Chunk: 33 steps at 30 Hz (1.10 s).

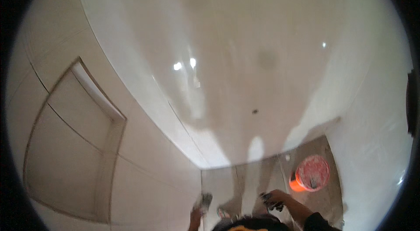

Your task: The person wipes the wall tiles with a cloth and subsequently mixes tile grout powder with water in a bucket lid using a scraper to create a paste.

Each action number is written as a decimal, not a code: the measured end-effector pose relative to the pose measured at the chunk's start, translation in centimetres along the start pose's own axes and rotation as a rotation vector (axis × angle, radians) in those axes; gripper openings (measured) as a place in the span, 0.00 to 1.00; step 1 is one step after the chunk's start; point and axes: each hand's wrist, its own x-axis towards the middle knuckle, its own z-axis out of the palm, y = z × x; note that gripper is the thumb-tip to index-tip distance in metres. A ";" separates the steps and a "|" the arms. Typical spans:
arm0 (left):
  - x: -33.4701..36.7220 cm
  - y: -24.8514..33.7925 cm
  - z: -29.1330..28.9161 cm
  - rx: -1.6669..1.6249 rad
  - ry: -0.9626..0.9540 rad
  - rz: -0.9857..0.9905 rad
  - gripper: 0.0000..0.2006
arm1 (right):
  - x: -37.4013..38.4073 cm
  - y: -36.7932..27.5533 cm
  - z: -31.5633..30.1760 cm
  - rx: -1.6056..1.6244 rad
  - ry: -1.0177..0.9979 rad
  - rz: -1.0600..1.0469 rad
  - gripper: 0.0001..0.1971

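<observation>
grey object (pixel 206 199) and dark object (pixel 274 206) (blurred) are held.

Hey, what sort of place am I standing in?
Probably an unfinished indoor room, possibly a bathroom, though I can't be sure. There's a glossy pale wall reflecting lights, a large rectangular recess on the left, and a smeared orange bucket on the dusty-looking floor.

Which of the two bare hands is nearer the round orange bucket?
The right hand is nearer, below and left of the bucket; the left hand is farther off, toward the beige wall with a recess.
</observation>
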 end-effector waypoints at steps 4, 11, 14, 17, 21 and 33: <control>3.8 6.3 8.0 -0.177 -0.342 -0.001 0.21 | -21.8 21.6 7.4 -0.056 0.383 1.038 0.21; -2.7 21.4 10.4 -0.304 -0.522 0.240 0.18 | -36.7 16.4 6.5 0.073 0.816 1.244 0.36; -4.5 23.5 13.0 -0.170 -0.568 0.329 0.17 | -27.0 8.2 0.7 0.320 0.905 0.429 0.22; -7.2 26.5 13.3 -0.024 -0.472 0.362 0.16 | -14.5 -14.9 -8.9 1.204 0.682 -0.186 0.29; -6.6 28.0 10.4 0.163 -0.371 0.483 0.14 | -8.4 -32.5 -13.4 1.242 0.608 -0.604 0.18; 10.2 14.3 -10.4 -0.050 -0.295 0.730 0.14 | -4.8 -80.3 -40.5 -0.835 1.757 -1.263 0.11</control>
